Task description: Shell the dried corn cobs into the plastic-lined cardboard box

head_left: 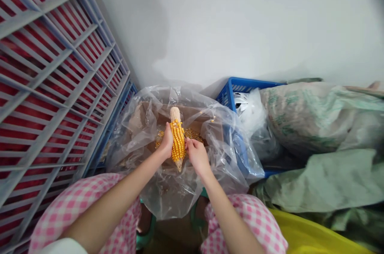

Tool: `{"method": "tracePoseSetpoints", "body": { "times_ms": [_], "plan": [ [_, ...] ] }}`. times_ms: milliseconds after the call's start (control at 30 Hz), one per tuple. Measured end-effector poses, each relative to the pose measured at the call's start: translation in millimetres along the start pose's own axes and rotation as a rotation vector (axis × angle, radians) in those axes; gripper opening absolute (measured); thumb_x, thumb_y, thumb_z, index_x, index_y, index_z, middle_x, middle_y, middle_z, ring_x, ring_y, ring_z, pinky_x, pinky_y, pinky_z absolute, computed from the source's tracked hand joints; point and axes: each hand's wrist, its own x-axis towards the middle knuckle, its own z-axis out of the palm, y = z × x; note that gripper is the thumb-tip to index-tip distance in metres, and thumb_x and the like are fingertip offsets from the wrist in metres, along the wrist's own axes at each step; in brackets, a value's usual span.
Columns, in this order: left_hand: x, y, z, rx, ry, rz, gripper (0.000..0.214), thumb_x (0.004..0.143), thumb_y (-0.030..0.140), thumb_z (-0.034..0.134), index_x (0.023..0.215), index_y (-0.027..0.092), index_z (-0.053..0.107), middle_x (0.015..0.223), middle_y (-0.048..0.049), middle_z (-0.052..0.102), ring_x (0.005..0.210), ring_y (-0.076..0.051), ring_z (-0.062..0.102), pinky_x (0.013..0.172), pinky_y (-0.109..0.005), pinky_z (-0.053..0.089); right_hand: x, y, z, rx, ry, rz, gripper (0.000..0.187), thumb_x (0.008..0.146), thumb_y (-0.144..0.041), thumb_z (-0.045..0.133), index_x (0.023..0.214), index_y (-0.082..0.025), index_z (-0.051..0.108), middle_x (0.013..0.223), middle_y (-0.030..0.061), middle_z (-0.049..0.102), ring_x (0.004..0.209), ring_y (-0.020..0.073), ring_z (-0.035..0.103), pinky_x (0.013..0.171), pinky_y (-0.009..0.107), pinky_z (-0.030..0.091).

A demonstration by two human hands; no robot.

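A corn cob [178, 140] stands nearly upright in the middle, its upper end bare of kernels and its lower part still covered in yellow ones. My left hand [167, 142] is closed round its left side. On the right side of the cob, my right hand [196, 152] is pinched with its fingertips close against the kernels; a small dark thing shows at the fingertips, too small to name. Beneath the cob, loose corn kernels [194, 135] lie inside a clear plastic bag [216, 166] spread over a cardboard box [153, 112].
A grey slatted crate [64, 106] with red behind its slats rises on the left. To the right stands a blue basket [255, 83] with plastic bags, beside a stuffed woven sack [306, 114]. Green cloth [327, 182] and a yellow object [309, 232] lie nearer. A white wall is behind.
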Motion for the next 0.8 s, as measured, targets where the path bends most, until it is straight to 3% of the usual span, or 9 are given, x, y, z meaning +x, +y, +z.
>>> {"method": "tracePoseSetpoints", "body": {
  "times_ms": [133, 267, 333, 400, 533, 600, 733, 800],
  "plan": [
    [1.2, 7.0, 0.5, -0.014, -0.024, -0.012, 0.054, 0.082, 0.054, 0.018, 0.061, 0.016, 0.05, 0.043, -0.003, 0.054, 0.037, -0.014, 0.053, 0.042, -0.025, 0.043, -5.4, -7.8, -4.2, -0.563, 0.146, -0.178, 0.034, 0.088, -0.032, 0.028, 0.07, -0.016, 0.054, 0.061, 0.0047, 0.058, 0.051, 0.0118, 0.049, 0.049, 0.023, 0.022],
    [3.0, 7.2, -0.2, 0.014, -0.011, 0.008, 0.053, 0.082, 0.054, 0.018, 0.062, 0.016, 0.05, 0.041, -0.0021, 0.053, 0.038, -0.014, 0.053, 0.042, -0.023, 0.042, -9.8, -9.9, 0.6, -0.776, 0.172, -0.209, 0.034, 0.089, -0.03, 0.026, 0.078, -0.016, 0.055, 0.062, 0.0061, 0.059, 0.048, 0.0119, 0.05, 0.048, 0.024, 0.021],
    [3.0, 5.2, -0.9, 0.021, 0.013, 0.037, 0.051, 0.082, 0.052, 0.02, 0.062, 0.017, 0.05, 0.041, -0.0013, 0.053, 0.038, -0.013, 0.052, 0.041, -0.022, 0.041, -8.7, -9.7, 2.2, -0.721, 0.168, -0.193, 0.03, 0.088, -0.029, 0.028, 0.075, -0.017, 0.053, 0.061, 0.0053, 0.058, 0.047, 0.0115, 0.048, 0.048, 0.024, 0.021],
    [2.0, 3.4, -1.3, 0.021, 0.038, 0.054, 0.048, 0.082, 0.052, 0.023, 0.061, 0.017, 0.049, 0.042, -0.0007, 0.053, 0.037, -0.012, 0.052, 0.04, -0.022, 0.041, -5.6, -10.4, 1.4, -0.506, 0.116, -0.132, 0.028, 0.086, -0.029, 0.031, 0.066, -0.017, 0.049, 0.055, 0.0022, 0.052, 0.045, 0.0099, 0.043, 0.047, 0.023, 0.022],
    [-3.4, 4.6, 0.0, 0.037, -0.09, -0.061, 0.052, 0.077, 0.059, 0.027, 0.057, 0.016, 0.049, 0.041, -0.0033, 0.053, 0.036, -0.014, 0.052, 0.038, -0.024, 0.04, 1.1, -13.9, -10.5, 0.172, -0.189, 0.139, 0.03, 0.083, -0.037, 0.028, 0.061, -0.02, 0.037, 0.042, -0.0081, 0.025, 0.035, 0.0072, 0.019, 0.04, 0.021, 0.018],
    [-6.0, 7.9, 0.9, 0.028, -0.136, -0.087, 0.053, 0.075, 0.061, 0.031, 0.058, 0.015, 0.05, 0.042, -0.0042, 0.054, 0.037, -0.015, 0.053, 0.038, -0.024, 0.041, 3.2, -14.9, -22.6, 0.257, -0.266, 0.158, 0.03, 0.082, -0.041, 0.029, 0.061, -0.021, 0.038, 0.041, -0.0091, 0.022, 0.035, 0.0071, 0.016, 0.039, 0.021, 0.017],
    [-6.6, 16.2, 0.2, -0.005, -0.058, -0.043, 0.051, 0.074, 0.061, 0.032, 0.066, 0.015, 0.052, 0.045, -0.004, 0.056, 0.04, -0.016, 0.056, 0.04, -0.025, 0.044, 5.7, -15.0, -51.7, -0.08, -0.045, -0.116, 0.032, 0.078, -0.04, 0.041, 0.055, -0.018, 0.043, 0.047, -0.0035, 0.04, 0.045, 0.0085, 0.035, 0.047, 0.021, 0.024],
    [-6.7, 18.3, 0.0, 0.012, -0.056, -0.034, 0.052, 0.074, 0.062, 0.031, 0.067, 0.015, 0.053, 0.045, -0.0042, 0.056, 0.04, -0.016, 0.056, 0.04, -0.025, 0.045, 7.3, -16.3, -59.3, -0.091, 0.083, -0.174, 0.032, 0.081, -0.04, 0.035, 0.06, -0.019, 0.045, 0.051, -0.0027, 0.044, 0.05, 0.0097, 0.04, 0.052, 0.022, 0.029]
  ]
}}
